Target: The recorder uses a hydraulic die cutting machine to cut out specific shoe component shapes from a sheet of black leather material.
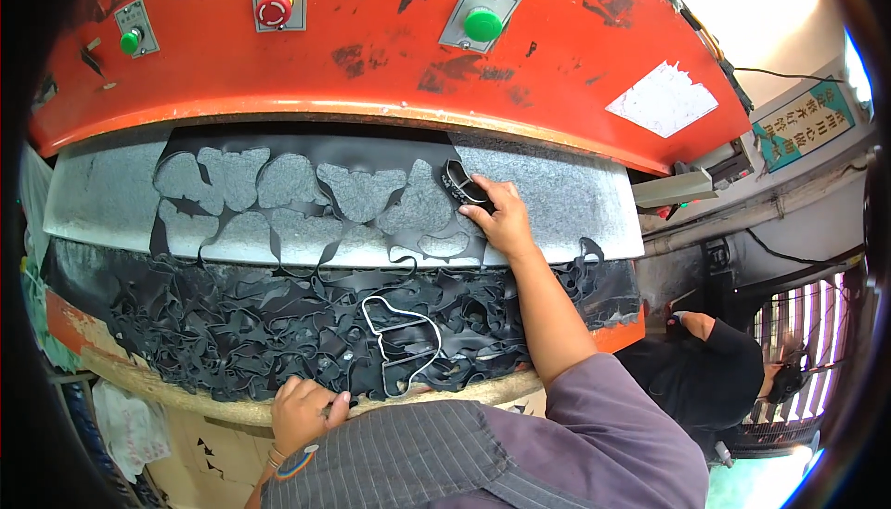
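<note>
A small dark cutting die (455,195), a bent metal strip with a crossbar, is gripped between the thumb and fingers of my right hand (502,219). It stands over the right end of a black sheet (325,149) full of cut-out shapes. Below, on a heap of black scraps (251,323), lies a larger cutting die (438,342) with a pale rim and crossbars. My left hand (304,412) is closed at the near edge of the heap, by the worn edge rail (209,405). What its curled fingers hold, if anything, is hidden.
The black sheet lies on a grey metal bed (102,198). Behind rises an orange machine front (371,64) with a red button (274,11) and two green buttons (483,25). A person in black (696,374) is at the right. A white bag (135,425) hangs lower left.
</note>
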Demonstrator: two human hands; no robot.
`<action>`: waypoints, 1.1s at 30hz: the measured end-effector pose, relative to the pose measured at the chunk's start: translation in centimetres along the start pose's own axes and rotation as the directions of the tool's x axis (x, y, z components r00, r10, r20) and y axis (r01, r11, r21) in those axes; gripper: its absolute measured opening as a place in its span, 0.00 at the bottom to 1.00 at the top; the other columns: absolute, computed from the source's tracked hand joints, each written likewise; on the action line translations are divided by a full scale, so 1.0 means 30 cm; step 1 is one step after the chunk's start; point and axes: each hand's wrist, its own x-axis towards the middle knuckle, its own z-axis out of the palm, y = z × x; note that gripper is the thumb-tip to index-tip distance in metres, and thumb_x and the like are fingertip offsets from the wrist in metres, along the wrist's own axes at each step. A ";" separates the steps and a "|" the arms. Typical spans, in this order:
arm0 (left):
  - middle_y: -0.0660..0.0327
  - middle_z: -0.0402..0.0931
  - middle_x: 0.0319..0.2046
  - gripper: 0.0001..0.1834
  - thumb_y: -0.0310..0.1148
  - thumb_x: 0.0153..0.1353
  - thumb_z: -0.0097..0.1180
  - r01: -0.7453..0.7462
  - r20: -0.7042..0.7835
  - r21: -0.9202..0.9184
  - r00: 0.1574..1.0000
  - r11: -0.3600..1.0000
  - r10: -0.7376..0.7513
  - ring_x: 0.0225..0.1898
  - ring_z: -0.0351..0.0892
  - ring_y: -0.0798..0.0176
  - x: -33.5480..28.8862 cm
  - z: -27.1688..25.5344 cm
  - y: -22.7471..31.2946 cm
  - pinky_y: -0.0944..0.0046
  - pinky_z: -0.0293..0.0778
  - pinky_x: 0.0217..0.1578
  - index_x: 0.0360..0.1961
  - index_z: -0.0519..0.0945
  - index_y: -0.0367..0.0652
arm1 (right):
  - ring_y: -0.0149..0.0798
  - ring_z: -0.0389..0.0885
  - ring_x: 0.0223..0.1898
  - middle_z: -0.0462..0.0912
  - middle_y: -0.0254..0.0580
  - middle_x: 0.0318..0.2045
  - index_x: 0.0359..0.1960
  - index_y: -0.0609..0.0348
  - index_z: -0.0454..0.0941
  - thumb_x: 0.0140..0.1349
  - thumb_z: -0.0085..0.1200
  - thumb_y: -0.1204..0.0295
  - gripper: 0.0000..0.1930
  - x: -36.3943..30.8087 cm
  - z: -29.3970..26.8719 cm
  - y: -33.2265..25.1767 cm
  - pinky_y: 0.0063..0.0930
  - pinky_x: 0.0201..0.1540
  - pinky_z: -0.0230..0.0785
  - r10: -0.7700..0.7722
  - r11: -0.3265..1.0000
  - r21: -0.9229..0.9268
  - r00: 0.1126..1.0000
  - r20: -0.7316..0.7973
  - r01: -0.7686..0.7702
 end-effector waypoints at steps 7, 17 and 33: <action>0.58 0.76 0.30 0.03 0.24 0.59 0.54 0.050 -0.474 -0.109 0.875 0.993 -0.096 0.33 0.74 0.65 0.277 -0.302 -0.084 0.65 0.71 0.37 0.32 0.76 0.35 | 0.50 0.72 0.51 0.76 0.49 0.48 0.60 0.58 0.68 0.43 0.71 0.59 0.40 -0.014 -0.077 -0.052 0.43 0.55 0.62 -0.076 0.996 -0.062 0.963 -0.257 0.062; 0.50 0.65 0.63 0.31 0.33 0.64 0.51 0.017 -0.813 -0.037 0.581 0.999 -0.040 0.64 0.64 0.60 0.664 -0.705 -0.453 0.63 0.60 0.61 0.67 0.60 0.37 | 0.28 0.76 0.22 0.77 0.38 0.18 0.39 0.60 0.71 0.55 0.64 0.71 0.15 0.209 -0.242 -0.598 0.23 0.28 0.69 -0.184 0.974 0.038 0.883 -0.431 0.222; 0.62 0.77 0.24 0.08 0.38 0.50 0.62 0.041 -0.064 0.078 0.997 0.996 -0.036 0.31 0.75 0.57 -0.175 -0.146 0.180 0.58 0.73 0.35 0.23 0.84 0.46 | 0.23 0.72 0.28 0.77 0.32 0.25 0.35 0.62 0.76 0.57 0.63 0.71 0.10 -0.047 -0.266 -0.555 0.19 0.31 0.68 0.085 0.903 0.429 0.984 -0.159 -0.009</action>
